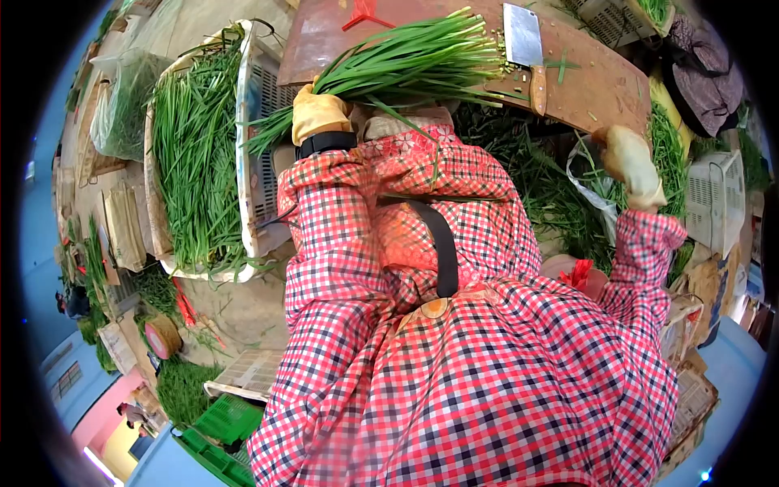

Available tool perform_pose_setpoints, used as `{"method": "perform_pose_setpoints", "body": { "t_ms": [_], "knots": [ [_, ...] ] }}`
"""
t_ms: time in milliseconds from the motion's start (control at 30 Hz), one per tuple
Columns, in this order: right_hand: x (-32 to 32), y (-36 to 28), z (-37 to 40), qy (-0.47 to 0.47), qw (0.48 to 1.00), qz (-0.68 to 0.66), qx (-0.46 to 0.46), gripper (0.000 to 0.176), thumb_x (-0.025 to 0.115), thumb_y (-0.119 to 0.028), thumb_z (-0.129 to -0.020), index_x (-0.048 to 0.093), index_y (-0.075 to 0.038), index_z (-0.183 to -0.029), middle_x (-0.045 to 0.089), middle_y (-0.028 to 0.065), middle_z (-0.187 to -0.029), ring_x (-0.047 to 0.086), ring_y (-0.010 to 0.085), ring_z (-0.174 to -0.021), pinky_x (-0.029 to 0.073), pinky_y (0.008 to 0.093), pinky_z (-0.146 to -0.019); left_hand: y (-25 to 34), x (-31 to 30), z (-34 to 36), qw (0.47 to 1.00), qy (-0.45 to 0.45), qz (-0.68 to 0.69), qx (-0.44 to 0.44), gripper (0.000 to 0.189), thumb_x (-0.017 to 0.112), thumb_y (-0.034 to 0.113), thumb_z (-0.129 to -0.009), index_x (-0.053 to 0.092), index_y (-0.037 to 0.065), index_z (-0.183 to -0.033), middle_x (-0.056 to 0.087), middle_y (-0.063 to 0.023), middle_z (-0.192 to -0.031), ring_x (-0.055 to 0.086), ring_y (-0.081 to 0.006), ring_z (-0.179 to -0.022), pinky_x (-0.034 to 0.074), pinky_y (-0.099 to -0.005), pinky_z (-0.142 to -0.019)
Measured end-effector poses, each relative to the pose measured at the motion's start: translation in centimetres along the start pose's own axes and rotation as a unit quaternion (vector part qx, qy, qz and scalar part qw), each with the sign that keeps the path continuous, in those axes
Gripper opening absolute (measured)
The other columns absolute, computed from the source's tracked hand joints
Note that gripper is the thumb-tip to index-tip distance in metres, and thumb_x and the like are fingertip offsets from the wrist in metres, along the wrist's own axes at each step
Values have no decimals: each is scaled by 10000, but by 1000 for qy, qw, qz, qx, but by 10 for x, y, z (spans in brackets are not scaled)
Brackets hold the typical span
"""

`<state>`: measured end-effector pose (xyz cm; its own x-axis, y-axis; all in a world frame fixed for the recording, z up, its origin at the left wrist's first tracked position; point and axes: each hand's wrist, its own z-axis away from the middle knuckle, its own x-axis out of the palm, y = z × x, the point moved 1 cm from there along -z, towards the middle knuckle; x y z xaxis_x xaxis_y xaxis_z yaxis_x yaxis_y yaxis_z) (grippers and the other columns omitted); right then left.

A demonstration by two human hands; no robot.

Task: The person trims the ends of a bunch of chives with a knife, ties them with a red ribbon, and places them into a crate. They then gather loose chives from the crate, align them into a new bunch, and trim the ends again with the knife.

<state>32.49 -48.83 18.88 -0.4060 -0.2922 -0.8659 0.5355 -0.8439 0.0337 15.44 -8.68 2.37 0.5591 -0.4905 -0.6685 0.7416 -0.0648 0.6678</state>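
Note:
A thick bunch of garlic chives [406, 61] lies across the brown board, its pale cut ends pointing right. My left hand [319, 114], in a yellowish glove, is closed around the leafy end at the board's near left edge; the chives partly cover its fingers. To the right, past the board's corner, hangs my right hand [631, 162] in a stained pale glove. Its fingers look curled together, and anything inside them is hidden. A cleaver [523, 36] with a wooden handle rests on the board beside the cut ends, apart from both hands.
The brown board [600, 89] carries small cut bits and a red strap [367, 15]. On the left stands a white crate [247, 154] full of chives. Loose greens [527, 162] and clear plastic [596, 187] lie below the board. At right is another white crate [714, 199].

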Motion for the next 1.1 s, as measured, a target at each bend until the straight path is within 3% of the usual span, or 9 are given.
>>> {"method": "perform_pose_setpoints", "body": {
  "t_ms": [33,100,167,233,300,567,700,900,1100],
  "knots": [
    [-7,-26,8,39,997,63,15,278,675,-78,-858,681,-15,-1129,727,142,-1007,697,220,-940,537,304,-804,2,-1,2,1000,3,-10,-5,345,705,108,-803,654,26,-1134,721,-194,-961,710,-276,-910,535,-352,-777],
    [-9,-60,14,114,930,-341,-73,272,649,-162,-902,692,-96,-1162,719,146,-1031,695,209,-896,531,318,-781,1,-1,3,1000,1,-12,-9,355,703,111,-808,647,27,-1149,721,-194,-966,709,-277,-907,535,-353,-776],
    [-5,-104,2,262,851,-388,-238,253,670,-128,-907,701,-96,-1156,719,129,-1037,679,179,-921,524,293,-772,-1,0,0,1000,-3,7,-5,367,698,113,-814,639,26,-1166,719,-196,-976,708,-279,-908,533,-353,-778],
    [1,-132,-24,396,836,-219,-310,227,672,-148,-883,699,-74,-1096,716,113,-930,680,272,-835,540,374,-741,-1,1,0,1000,4,16,-9,367,698,115,-816,638,25,-1166,720,-195,-972,708,-284,-905,531,-357,-777],
    [4,-154,-37,430,866,-24,-255,242,689,-228,-854,679,-96,-1057,703,89,-864,661,270,-782,527,381,-681,2,-2,1,999,-7,32,-20,363,697,112,-818,637,22,-1164,720,-193,-962,708,-284,-898,529,-358,-774],
    [14,-167,-53,447,859,-6,-248,354,746,-267,-816,649,-98,-1111,713,83,-888,651,275,-834,497,407,-694,-41,28,-44,996,-75,-29,47,326,685,63,-815,642,18,-1135,724,-171,-925,707,-261,-847,522,-343,-741],
    [17,-172,-50,480,840,-73,-243,324,750,-221,-820,667,-92,-1106,714,79,-864,656,291,-793,490,400,-693,-10,10,-11,990,-48,126,-49,318,689,63,-800,650,27,-1113,724,-156,-891,705,-266,-817,522,-344,-720],
    [47,-172,-57,337,784,-501,-140,235,697,-95,-881,670,3,-1093,718,113,-883,644,135,-666,495,236,-571,-43,27,-38,994,-73,7,80,292,673,49,-799,649,29,-1090,722,-140,-841,701,-257,-777,519,-346,-696],
    [45,-183,-61,318,727,-606,-62,352,776,-208,-826,642,29,-1048,702,79,-840,616,91,-649,491,225,-568,-30,30,-28,993,-56,102,-28,355,665,27,-788,629,22,-1141,722,-146,-874,704,-248,-810,521,-336,-703]
  ]
}}
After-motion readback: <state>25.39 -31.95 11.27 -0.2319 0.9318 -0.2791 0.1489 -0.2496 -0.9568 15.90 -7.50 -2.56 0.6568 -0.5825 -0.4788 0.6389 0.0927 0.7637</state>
